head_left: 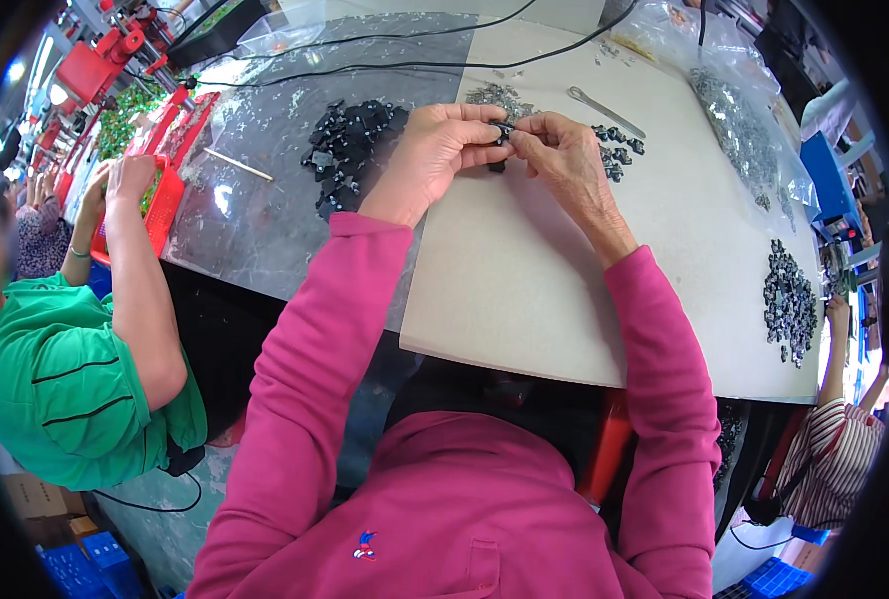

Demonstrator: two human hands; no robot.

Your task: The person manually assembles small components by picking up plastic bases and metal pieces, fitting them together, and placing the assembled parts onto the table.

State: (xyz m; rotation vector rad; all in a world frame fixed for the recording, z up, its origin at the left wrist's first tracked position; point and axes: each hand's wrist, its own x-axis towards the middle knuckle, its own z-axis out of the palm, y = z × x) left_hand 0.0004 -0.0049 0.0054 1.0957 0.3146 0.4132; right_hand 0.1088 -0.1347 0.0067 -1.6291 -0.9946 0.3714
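Over the pale board (524,299), my left hand (429,155) and my right hand (569,165) meet fingertip to fingertip. Both pinch one small black part (502,130), whose details the fingers mostly hide. A heap of black parts with shiny metal bits (344,155) lies left of my left hand, on the grey tabletop. Just beyond my fingers is a small pile of silvery metal pieces (501,97). Several black-and-metal parts (619,150) lie beside my right hand. A thin metal tool with a looped end (606,111) rests behind them.
Another spread of small dark parts (789,299) lies at the board's right. A clear plastic bag of metal pieces (749,135) stands behind it. Black cables (404,66) cross the back. At left, a person in green (75,369) works near a red basket (168,205); a thin stick (238,165) lies between.
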